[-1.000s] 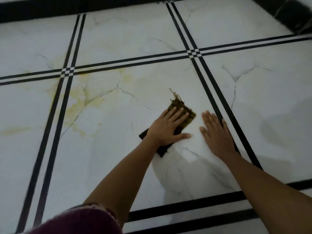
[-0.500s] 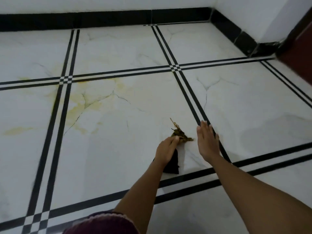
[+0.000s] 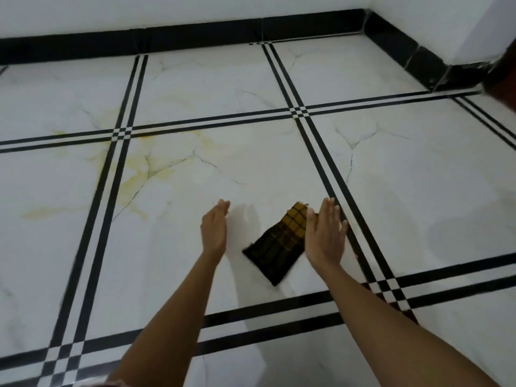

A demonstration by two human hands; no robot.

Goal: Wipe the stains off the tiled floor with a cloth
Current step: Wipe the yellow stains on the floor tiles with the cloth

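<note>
A folded cloth (image 3: 279, 243), checked in yellow and black, lies flat on the white marble-look tile floor (image 3: 279, 169). My left hand (image 3: 214, 229) hovers to the cloth's left, open, edge-on, holding nothing. My right hand (image 3: 325, 236) is open just right of the cloth, fingers straight, its edge next to the cloth's yellow end; I cannot tell whether it touches. Yellowish stains (image 3: 139, 169) spread over the tiles to the far left of both hands.
Black double lines (image 3: 329, 180) divide the tiles into a grid. A black skirting board (image 3: 195, 37) runs along the white back wall and turns at the right corner (image 3: 413, 58). A dark reddish door edge (image 3: 502, 79) shows at far right.
My left hand has let go of the bunched cloth, which now lies flat and folded on the tile. Both hands have lifted off the floor and spread apart. The view has pulled back.
</note>
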